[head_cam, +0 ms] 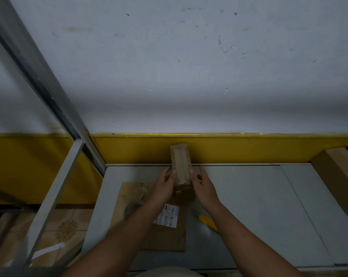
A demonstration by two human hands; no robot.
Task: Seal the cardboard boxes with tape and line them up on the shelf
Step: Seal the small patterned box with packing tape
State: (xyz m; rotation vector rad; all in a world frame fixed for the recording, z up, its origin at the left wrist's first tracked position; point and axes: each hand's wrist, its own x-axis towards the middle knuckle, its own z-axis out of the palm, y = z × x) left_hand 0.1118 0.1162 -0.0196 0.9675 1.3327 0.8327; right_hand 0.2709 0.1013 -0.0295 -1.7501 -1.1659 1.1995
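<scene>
Left hand (165, 184) and right hand (206, 186) clasp the small box (181, 162), fingers (173, 176) curled round its sides. Press the flaps flush first; the tape roll (133, 206) lies at seven o'clock.

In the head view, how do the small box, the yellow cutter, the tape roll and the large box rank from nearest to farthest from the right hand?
1. small box, held in the right hand itself.
2. yellow cutter, just beneath its wrist.
3. tape roll, farther off to the left.
4. large box, at the far right.
</scene>
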